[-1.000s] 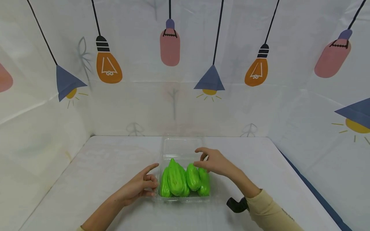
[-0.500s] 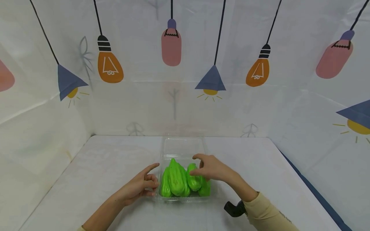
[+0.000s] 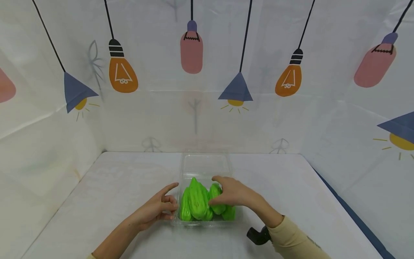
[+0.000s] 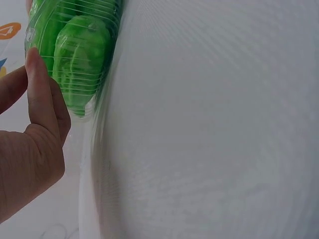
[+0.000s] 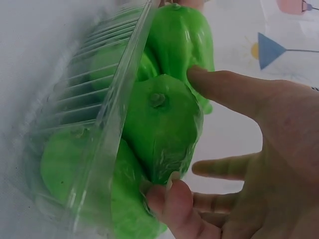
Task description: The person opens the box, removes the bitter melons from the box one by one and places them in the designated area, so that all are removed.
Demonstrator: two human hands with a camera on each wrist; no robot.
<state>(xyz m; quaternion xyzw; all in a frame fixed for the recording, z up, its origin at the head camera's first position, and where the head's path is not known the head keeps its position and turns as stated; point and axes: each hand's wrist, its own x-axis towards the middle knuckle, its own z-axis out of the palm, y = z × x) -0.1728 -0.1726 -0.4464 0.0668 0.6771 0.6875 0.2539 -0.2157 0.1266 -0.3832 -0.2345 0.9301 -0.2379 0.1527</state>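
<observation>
A clear plastic box (image 3: 207, 223) holds several glossy green pepper-like vegetables (image 3: 197, 203) lying side by side. My left hand (image 3: 153, 212) is at the box's left side; in the left wrist view its fingertips (image 4: 33, 57) rest against the ribbed wall. Over the right part of the box, my right hand (image 3: 237, 193) spreads its thumb and fingers around one upper vegetable (image 5: 162, 124) without a visible grip. Fingertips lie close to the neighbouring vegetables in the right wrist view; firm contact is hard to tell. My hand partly hides the rightmost vegetable (image 3: 229, 213).
The box's clear lid (image 3: 206, 163) stands folded back at the rear. White cloth covers the table (image 3: 136, 169), bounded by printed walls (image 3: 155, 118). A black device (image 3: 258, 236) hangs at my right wrist, by the beige sleeve (image 3: 294, 235).
My right hand has come down and leftward, from above the right vegetables to around the upper one. The left hand stays at the box's side.
</observation>
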